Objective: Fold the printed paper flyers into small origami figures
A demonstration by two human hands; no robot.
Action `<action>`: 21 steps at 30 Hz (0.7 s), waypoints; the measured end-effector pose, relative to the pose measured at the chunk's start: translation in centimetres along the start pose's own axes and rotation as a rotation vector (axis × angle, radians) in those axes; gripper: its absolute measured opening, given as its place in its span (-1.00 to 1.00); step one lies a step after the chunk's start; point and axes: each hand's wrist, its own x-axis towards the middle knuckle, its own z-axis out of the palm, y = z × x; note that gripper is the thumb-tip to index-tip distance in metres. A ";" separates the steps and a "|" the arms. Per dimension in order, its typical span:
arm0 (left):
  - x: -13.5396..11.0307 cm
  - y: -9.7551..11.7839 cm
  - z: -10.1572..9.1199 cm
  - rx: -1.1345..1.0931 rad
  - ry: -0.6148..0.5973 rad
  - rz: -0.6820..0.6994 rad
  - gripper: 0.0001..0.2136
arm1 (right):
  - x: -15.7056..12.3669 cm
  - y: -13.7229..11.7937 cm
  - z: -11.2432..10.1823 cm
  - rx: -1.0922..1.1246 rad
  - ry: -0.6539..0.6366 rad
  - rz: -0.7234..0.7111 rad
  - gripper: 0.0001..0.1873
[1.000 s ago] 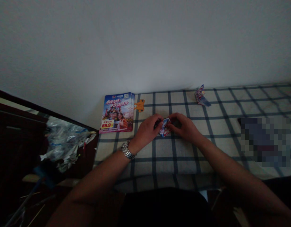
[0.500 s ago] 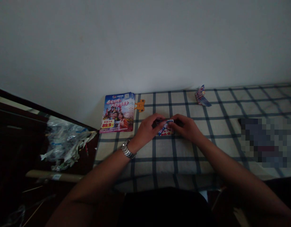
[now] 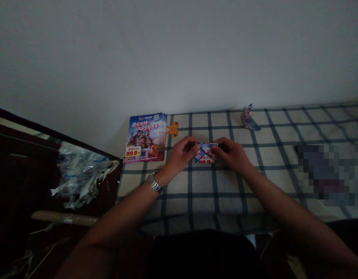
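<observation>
Between my hands is a small folded flyer (image 3: 206, 154), printed in blue, white and red, with part of "89.9" along its lower edge. Its top shows diagonal creases. My left hand (image 3: 183, 153) pinches the left side, thumb on top and fingers behind. On the opposite side my right hand (image 3: 229, 154) grips it the same way. Left of my hands lies a stack of glossy flyers (image 3: 144, 138) with the same "89.9" print. Farther back to the right, a folded paper piece (image 3: 250, 118) stands near the wall.
A checked cloth (image 3: 228, 186) covers the table. An orange bear figure (image 3: 173, 129) shows beside the stack. At right lies a dark, pixelated flat object (image 3: 321, 170). Crumpled plastic (image 3: 77, 170) and a cardboard tube (image 3: 62, 217) are below, left of the table.
The folded flyer has come into fuller view between my hands, with its creased face now flatter. My hands have shifted slightly apart and still hold its two sides.
</observation>
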 end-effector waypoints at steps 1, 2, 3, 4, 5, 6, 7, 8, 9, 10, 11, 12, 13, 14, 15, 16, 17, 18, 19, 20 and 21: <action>0.0 0.0 0.0 -0.003 0.001 -0.007 -0.71 | 0.0 -0.1 0.0 -0.002 -0.002 -0.002 -0.67; 0.0 0.0 0.0 -0.004 0.002 -0.013 -0.70 | 0.0 -0.2 0.0 -0.004 -0.005 -0.004 -0.67; -0.1 -0.1 0.0 -0.005 0.004 -0.017 -0.70 | 0.0 -0.3 0.0 -0.007 -0.006 -0.008 -0.68; -0.1 -0.1 0.0 -0.004 0.005 -0.021 -0.71 | 0.0 -0.4 0.0 -0.010 -0.005 -0.013 -0.69; -0.1 0.0 0.0 -0.003 0.007 -0.021 -0.71 | 0.0 -0.4 0.0 -0.013 -0.003 -0.018 -0.70; -0.1 0.0 0.0 -0.002 0.010 -0.021 -0.71 | 0.0 -0.4 0.0 -0.016 -0.002 -0.022 -0.71; -0.1 0.0 0.0 -0.001 0.012 -0.021 -0.72 | 0.0 -0.4 0.0 -0.021 -0.004 -0.025 -0.71; 0.0 0.1 0.1 0.000 0.017 -0.023 -0.72 | 0.0 -0.4 -0.1 -0.027 -0.007 -0.026 -0.72; 0.0 0.1 0.1 0.001 0.020 -0.027 -0.72 | 0.0 -0.4 -0.1 -0.034 -0.011 -0.024 -0.72; 0.0 0.1 0.1 0.000 0.024 -0.031 -0.73 | -0.1 -0.3 -0.1 -0.041 -0.014 -0.021 -0.72; 0.0 0.1 0.1 -0.005 0.028 -0.036 -0.73 | -0.1 -0.3 -0.1 -0.046 -0.017 -0.019 -0.72; 0.0 0.1 0.1 -0.014 0.030 -0.040 -0.73 | -0.1 -0.2 -0.1 -0.050 -0.017 -0.018 -0.72; 0.0 0.1 0.1 -0.024 0.031 -0.042 -0.74 | -0.1 -0.2 -0.1 -0.054 -0.015 -0.020 -0.72; 0.0 0.1 0.1 -0.034 0.031 -0.045 -0.74 | -0.1 -0.3 -0.1 -0.056 -0.014 -0.021 -0.72; 0.0 0.0 0.1 -0.041 0.032 -0.047 -0.74 | -0.1 -0.3 -0.1 -0.057 -0.016 -0.023 -0.72; -0.1 0.0 0.1 -0.044 0.033 -0.049 -0.74 | -0.1 -0.3 -0.1 -0.054 -0.018 -0.027 -0.73; -0.1 0.1 0.1 -0.044 0.032 -0.050 -0.73 | -0.1 -0.3 -0.1 -0.050 -0.022 -0.030 -0.73; -0.1 0.1 0.1 -0.044 0.030 -0.052 -0.73 | -0.1 -0.3 0.0 -0.047 -0.020 -0.035 -0.72; -0.1 0.2 0.1 -0.043 0.027 -0.054 -0.73 | -0.1 -0.3 0.0 -0.046 -0.018 -0.039 -0.72; -0.1 0.3 0.1 -0.042 0.022 -0.055 -0.73 | -0.1 -0.3 0.0 -0.049 -0.014 -0.042 -0.72; -0.2 0.4 0.1 -0.040 0.020 -0.056 -0.73 | -0.1 -0.3 -0.1 -0.054 -0.005 -0.044 -0.71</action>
